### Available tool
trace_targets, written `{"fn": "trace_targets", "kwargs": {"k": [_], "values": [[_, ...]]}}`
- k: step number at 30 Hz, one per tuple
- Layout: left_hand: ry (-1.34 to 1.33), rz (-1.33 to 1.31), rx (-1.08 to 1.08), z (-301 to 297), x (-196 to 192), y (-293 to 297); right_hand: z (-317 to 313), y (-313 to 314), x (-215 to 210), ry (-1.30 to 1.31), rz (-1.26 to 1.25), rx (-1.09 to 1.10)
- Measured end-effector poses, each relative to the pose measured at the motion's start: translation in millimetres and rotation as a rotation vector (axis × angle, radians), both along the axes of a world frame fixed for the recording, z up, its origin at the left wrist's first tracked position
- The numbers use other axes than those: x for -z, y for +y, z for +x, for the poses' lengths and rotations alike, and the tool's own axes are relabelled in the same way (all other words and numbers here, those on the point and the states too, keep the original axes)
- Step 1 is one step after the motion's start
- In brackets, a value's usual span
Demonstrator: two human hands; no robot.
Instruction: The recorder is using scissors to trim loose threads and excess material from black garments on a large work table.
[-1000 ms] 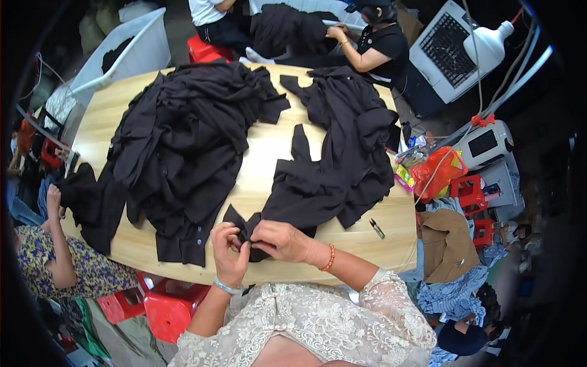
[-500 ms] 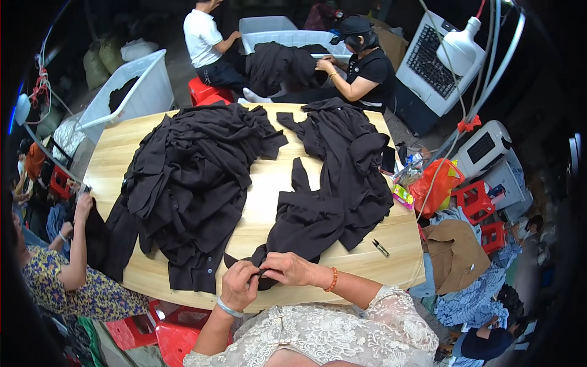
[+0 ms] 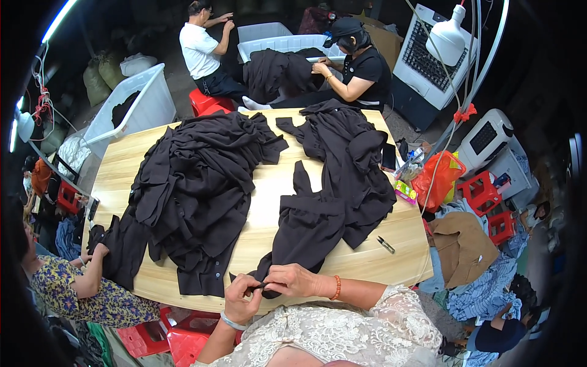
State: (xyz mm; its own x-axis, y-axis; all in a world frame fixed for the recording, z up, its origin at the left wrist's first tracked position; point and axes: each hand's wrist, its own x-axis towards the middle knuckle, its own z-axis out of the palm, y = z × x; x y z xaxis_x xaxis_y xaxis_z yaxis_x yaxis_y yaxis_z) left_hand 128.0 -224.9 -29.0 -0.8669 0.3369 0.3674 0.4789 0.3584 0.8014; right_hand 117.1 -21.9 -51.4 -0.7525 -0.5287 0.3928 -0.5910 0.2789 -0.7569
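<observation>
At the table's near edge, my left hand [image 3: 241, 298] and my right hand [image 3: 292, 281] meet, fingers closed in a pinch on the edge of a black garment [image 3: 307, 229]. The piece looks like a sleeve or cuff, though my fingers cover most of it. The garment stretches away from my hands up the wooden table [image 3: 354, 269] and lies against a heap of black garments [image 3: 361, 165] on the right. A larger heap of black shirts [image 3: 195, 177] spreads to the left, with small buttons showing near its front end.
A small black pen-like tool [image 3: 386, 244] lies near the right edge, and a dark phone [image 3: 388, 157] beside the right heap. At the left, a co-worker [image 3: 79, 281] handles black cloth. Two people sit beyond the table by white tubs [image 3: 293, 44]. Red stools [image 3: 189, 336] stand below the near edge.
My hands keep pinching the garment edge, with only small finger shifts. The left co-worker's hand has come down onto the black cloth. The person in white has raised both hands.
</observation>
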Motion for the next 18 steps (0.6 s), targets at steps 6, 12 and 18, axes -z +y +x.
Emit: {"fn": "trace_targets", "kwargs": {"k": [6, 12, 18], "values": [[-0.336, 0.121, 0.057, 17, 22, -10, 11, 1, 19, -0.033, -0.001, -0.109], [-0.501, 0.298, 0.091, 22, 39, -14, 26, -1, 18, -0.021, 0.017, -0.031], [-0.247, -0.018, 0.051, 29, 14, -2, 55, -11, 20, -0.114, 0.059, 0.16]]}}
